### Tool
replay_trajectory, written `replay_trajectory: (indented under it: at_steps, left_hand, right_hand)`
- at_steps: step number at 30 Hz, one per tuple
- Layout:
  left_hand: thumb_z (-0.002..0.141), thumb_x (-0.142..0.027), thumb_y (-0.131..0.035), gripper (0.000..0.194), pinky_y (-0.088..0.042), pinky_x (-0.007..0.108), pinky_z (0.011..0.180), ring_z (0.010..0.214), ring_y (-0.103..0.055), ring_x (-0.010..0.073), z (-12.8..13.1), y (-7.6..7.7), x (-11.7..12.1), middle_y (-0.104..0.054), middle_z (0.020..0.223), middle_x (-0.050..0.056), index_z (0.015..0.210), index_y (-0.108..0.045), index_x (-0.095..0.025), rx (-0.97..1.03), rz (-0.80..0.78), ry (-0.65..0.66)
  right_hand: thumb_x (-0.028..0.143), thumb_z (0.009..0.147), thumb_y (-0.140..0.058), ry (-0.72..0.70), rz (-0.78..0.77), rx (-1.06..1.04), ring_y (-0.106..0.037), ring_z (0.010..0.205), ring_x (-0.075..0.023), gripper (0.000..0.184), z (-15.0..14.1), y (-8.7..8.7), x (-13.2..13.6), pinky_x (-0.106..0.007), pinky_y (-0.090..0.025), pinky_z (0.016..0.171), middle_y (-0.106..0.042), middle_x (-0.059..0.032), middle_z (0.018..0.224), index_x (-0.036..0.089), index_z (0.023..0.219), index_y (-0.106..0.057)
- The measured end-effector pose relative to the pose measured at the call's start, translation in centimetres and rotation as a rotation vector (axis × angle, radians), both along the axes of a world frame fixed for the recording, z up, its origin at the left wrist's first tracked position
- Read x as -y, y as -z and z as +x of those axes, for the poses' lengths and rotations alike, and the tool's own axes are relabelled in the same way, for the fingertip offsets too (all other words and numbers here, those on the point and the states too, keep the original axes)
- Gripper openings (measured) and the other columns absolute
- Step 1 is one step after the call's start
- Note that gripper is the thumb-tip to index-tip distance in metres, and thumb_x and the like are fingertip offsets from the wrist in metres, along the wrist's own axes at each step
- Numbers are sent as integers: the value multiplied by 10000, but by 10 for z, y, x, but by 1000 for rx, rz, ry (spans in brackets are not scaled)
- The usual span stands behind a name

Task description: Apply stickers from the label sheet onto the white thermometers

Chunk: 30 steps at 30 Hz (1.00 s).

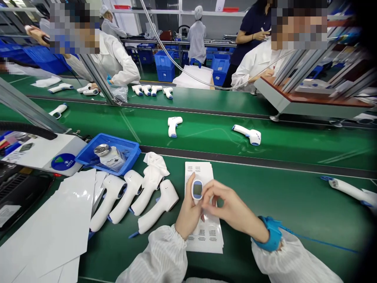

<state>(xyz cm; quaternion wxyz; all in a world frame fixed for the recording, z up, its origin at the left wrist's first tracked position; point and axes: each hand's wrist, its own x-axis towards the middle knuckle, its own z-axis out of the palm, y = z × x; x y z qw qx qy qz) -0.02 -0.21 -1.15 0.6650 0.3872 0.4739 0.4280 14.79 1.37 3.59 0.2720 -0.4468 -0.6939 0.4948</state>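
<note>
In my left hand (190,212) is a white infrared thermometer (197,190), its small grey screen facing up at me. The fingers of that hand are wrapped round its body. My right hand (226,202) is at the thermometer's right side, thumb and fingertips drawn together in a pinch just below the screen. Whatever lies between those fingertips is hidden or too small to name. Beneath both hands lies a sheet of printed labels (206,239). To their left, several white thermometers (160,206) lie in a row on the green bench; one has a white cloth or wrap (156,162) on its head.
A blue tray (129,163) with small parts stands left, near white papers (55,220). Thermometers (174,126) lie on the green belt (206,133) ahead. Another thermometer (350,189) lies far right. A blue wrist strap (269,234) trails a cord. Co-workers sit across the belt.
</note>
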Motion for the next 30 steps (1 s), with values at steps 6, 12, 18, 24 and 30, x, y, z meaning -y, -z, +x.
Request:
replay_trajectory:
  at_steps: [6,12,18,24,30]
  left_hand:
    - [876,-244,-531,741,-404,207,406,484,-468,23,5,9,7,-288,1540,79,1494,-163,-420,-6,-2,55]
    - [830,-140,-472,780,-440,238,465,464,-447,20,4,4,7,-293,1543,79,1500,-171,-400,-10,-33,59]
    - [801,-141,-498,806,-441,261,490,464,-452,47,2,5,7,-425,1449,99,1515,-192,-359,28,-45,52]
    - [769,-107,-474,839,-430,272,496,449,-452,43,2,3,6,-404,1465,74,1506,-195,-395,38,-57,61]
    - [774,-195,-565,827,-492,299,613,720,-624,188,1,-4,7,-544,1317,86,1514,-223,-337,104,-93,21]
  right_hand:
    - [147,809,-617,159,138,73,-619,983,-198,115,-3,7,-23,-342,-481,867,-645,-31,1028,224,727,-590]
    - [167,808,-620,180,137,66,-648,926,-192,121,-5,6,-29,-327,-490,838,-689,-19,952,221,706,-586]
    - [161,810,-619,164,169,67,-660,879,-180,112,-5,3,-32,-306,-497,801,-704,-11,921,221,717,-598]
    - [170,815,-614,150,182,69,-660,858,-178,110,-5,3,-33,-312,-504,788,-703,-10,897,224,721,-595]
    - [168,814,-615,135,191,74,-661,865,-180,111,-5,2,-33,-317,-508,800,-705,-14,906,222,719,-595]
